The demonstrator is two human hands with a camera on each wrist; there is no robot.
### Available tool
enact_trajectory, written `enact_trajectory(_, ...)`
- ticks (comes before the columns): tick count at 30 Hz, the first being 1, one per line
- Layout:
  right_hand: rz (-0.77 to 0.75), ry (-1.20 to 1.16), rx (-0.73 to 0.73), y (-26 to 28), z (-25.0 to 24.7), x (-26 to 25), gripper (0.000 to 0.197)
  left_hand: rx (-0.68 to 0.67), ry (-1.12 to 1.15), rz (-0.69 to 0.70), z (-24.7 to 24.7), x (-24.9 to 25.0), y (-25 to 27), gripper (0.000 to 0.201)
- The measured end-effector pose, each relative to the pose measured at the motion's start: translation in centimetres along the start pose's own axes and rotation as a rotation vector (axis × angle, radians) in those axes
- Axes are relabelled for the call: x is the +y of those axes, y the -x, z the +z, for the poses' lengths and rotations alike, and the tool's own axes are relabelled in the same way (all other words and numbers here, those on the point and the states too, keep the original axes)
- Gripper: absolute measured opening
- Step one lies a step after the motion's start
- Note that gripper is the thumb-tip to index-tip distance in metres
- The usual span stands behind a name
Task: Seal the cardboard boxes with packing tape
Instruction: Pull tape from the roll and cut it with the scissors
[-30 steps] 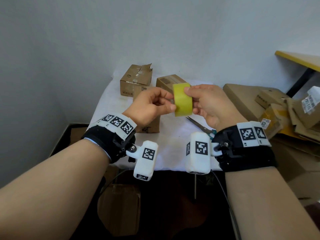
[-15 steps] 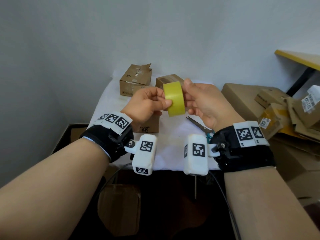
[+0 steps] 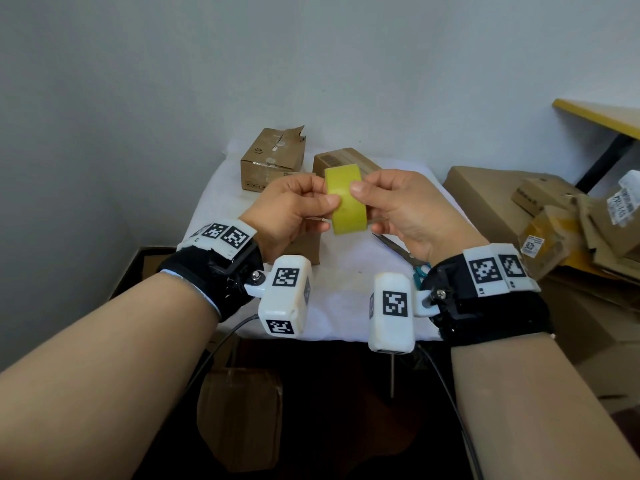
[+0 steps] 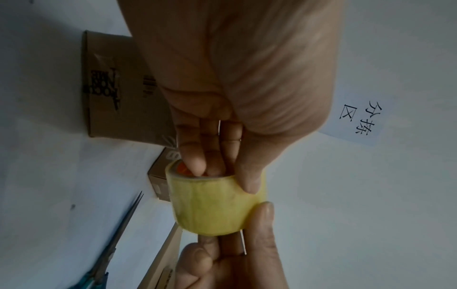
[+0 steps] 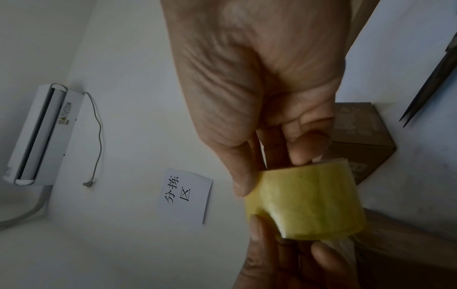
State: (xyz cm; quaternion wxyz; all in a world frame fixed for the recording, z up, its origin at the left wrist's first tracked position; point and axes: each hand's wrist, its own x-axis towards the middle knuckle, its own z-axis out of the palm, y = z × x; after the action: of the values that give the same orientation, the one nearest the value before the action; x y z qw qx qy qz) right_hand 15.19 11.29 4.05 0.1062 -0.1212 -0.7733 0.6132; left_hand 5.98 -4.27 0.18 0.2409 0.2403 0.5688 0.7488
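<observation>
Both hands hold a yellow packing tape roll (image 3: pixel 347 206) in the air above the white table (image 3: pixel 346 292). My left hand (image 3: pixel 322 197) pinches it, with fingers (image 4: pixel 195 156) in the core and the thumb on the outer face. My right hand (image 3: pixel 363 199) grips the other side, its thumb lying on the outer face of the tape roll (image 5: pixel 306 201). Three cardboard boxes stand on the table: a torn-flap box (image 3: pixel 273 161) at the back, a second box (image 3: pixel 341 158) beside it, and a third box (image 3: pixel 306 249) mostly hidden under my left hand.
Scissors (image 3: pixel 398 249) with teal handles lie on the table below my right hand. A heap of flattened and loose cardboard (image 3: pixel 554 220) fills the right side. Another box (image 3: pixel 239 414) sits on the floor under the table. A paper sign (image 5: pixel 185 195) hangs on the wall.
Both hands have carried the roll a little to the left and turned it. My right thumb now rests on its outer face.
</observation>
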Motion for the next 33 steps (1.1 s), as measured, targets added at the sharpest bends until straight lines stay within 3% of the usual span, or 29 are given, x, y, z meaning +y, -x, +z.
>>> enact_trajectory(4,-0.02,-0.009,-0.055,0.1,-0.2,0.0,0.011,-0.006,0.05,-0.008,0.1,0.1,0.0,0.039)
enact_trajectory(9,-0.049,0.017,-0.144,0.3,-0.3,0.3,0.018,0.082,0.107,-0.058,-0.1,0.3,-0.3,0.039)
enact_trajectory(13,-0.032,0.001,-0.119,0.4,-0.1,0.1,0.004,0.047,0.092,-0.033,0.0,0.0,-0.3,0.046)
enact_trajectory(18,-0.03,-0.013,-0.083,0.2,-0.1,0.2,0.009,-0.019,0.044,-0.009,0.1,-0.2,0.0,0.065)
enact_trajectory(22,-0.039,0.006,-0.096,0.2,-0.3,0.4,0.006,-0.053,-0.038,0.025,-0.1,-0.6,0.0,0.06)
enact_trajectory(26,-0.054,0.012,-0.135,0.3,-0.6,0.5,0.017,-0.06,-0.03,0.048,0.0,-0.8,-0.1,0.061)
enact_trajectory(31,-0.066,0.047,-0.18,0.5,-0.7,0.5,0.029,-0.021,0.098,-0.033,0.2,-0.4,-0.3,0.032)
enact_trajectory(33,-0.062,0.056,-0.179,0.6,-0.7,0.5,0.026,-0.017,0.123,-0.045,0.0,-0.4,-0.5,0.033)
